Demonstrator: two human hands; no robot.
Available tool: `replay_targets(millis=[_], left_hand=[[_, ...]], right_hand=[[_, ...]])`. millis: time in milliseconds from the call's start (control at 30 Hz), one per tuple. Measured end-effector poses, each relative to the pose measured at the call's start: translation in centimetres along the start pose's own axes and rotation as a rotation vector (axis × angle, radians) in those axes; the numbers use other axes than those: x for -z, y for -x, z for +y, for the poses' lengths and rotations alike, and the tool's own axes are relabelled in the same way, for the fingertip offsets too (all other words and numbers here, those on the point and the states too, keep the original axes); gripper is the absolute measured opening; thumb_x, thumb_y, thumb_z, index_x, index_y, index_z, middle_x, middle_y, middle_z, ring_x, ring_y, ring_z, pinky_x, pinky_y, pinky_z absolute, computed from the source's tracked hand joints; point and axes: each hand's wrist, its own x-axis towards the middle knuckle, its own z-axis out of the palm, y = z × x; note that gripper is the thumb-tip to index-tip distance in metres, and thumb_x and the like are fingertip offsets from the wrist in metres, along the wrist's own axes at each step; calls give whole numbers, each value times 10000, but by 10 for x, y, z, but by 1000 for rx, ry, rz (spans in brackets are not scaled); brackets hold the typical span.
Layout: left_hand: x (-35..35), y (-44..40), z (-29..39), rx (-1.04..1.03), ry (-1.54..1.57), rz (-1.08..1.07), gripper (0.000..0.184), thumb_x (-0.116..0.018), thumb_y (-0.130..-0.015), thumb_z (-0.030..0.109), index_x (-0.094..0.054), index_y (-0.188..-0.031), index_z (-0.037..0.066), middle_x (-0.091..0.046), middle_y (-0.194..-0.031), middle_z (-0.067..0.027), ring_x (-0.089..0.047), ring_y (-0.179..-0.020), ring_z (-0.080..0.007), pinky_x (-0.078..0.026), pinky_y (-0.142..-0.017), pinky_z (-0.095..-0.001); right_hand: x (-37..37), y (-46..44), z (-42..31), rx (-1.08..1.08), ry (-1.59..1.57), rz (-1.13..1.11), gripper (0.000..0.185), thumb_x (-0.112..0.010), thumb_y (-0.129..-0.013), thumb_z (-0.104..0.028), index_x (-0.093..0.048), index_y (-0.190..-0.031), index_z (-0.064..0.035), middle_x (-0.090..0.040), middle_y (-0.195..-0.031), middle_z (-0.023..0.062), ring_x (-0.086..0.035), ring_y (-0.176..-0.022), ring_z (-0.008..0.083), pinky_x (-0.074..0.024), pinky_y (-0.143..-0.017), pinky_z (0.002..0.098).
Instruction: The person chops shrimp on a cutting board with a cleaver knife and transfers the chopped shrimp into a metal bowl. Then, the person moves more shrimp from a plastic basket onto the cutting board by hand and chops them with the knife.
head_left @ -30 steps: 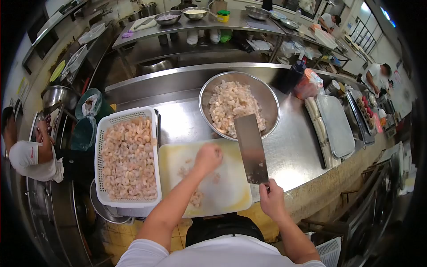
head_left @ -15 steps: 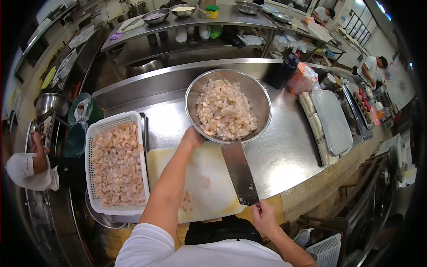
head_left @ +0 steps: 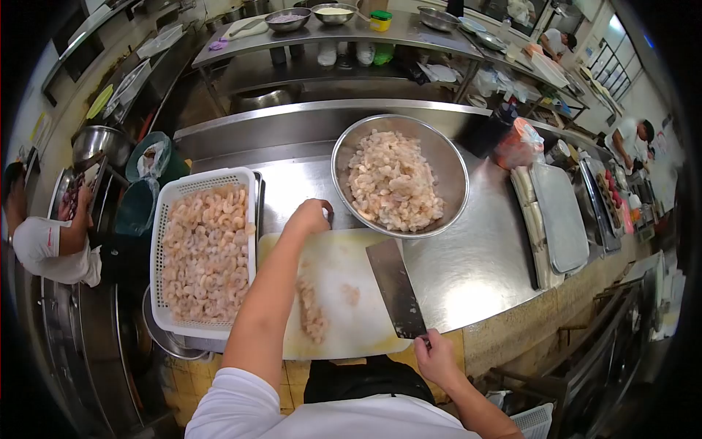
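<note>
My right hand [head_left: 434, 353] grips the handle of a cleaver [head_left: 395, 285], its broad dark blade lying over the right side of the pale cutting board [head_left: 340, 271]. At the board's far left edge is my left hand [head_left: 310, 217], its fingers closed; a small dark and white bit shows at the fingertips, too little to name. Shrimp pieces [head_left: 312, 314] lie along the board's left part, partly behind my left forearm, with a small smear of bits near the middle. A steel bowl [head_left: 459, 192] heaped with shrimp pieces [head_left: 395, 179] stands beyond the board.
Left of the board, a white perforated basket [head_left: 158, 249] holds many peeled shrimp [head_left: 205, 256]. Lidded trays [head_left: 559, 219], a dark bottle [head_left: 493, 132] and an orange-topped bag [head_left: 519, 143] stand at right. A co-worker [head_left: 55, 249] works at far left; others are at back right.
My left hand has come away from the bowl's rim to the board's far left edge. The cleaver stays in my right hand. The whole view has shifted slightly.
</note>
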Motion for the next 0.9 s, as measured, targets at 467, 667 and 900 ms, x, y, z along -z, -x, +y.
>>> replay_targets(millis=[467, 667, 900], left_hand=[[-58, -50, -2, -153, 137, 162, 408, -770, -822, 171, -755, -1213, 56, -756, -1183, -216, -716, -1106, -414, -583, -976, -435], [-42, -56, 13, -681, -169, -46, 570, -787, -796, 156, -695, -1357, 103, -687, -1381, -188, -640, -1269, -381, -516, -1119, -411], [-67, -80, -15, -543, -205, -67, 509, -789, -852, 209, -708, -1351, 148, -652, -1446, -131, -582, -1344, -344, -435, -1186, -418]], right_hand=[[-2, 12, 12, -30, -29, 64, 172, -695, -964, -139, -667, -924, 26, -686, -736, 246, -694, -645, 415, -526, -581, 474], [-2, 10, 18, -63, -39, 68, 170, -695, -962, -139, -673, -945, 29, -689, -745, 251, -698, -654, 419, -535, -592, 474], [-1, 7, 10, -62, -28, 48, 155, -693, -962, -130, -673, -971, 24, -695, -777, 253, -705, -684, 418, -541, -611, 464]])
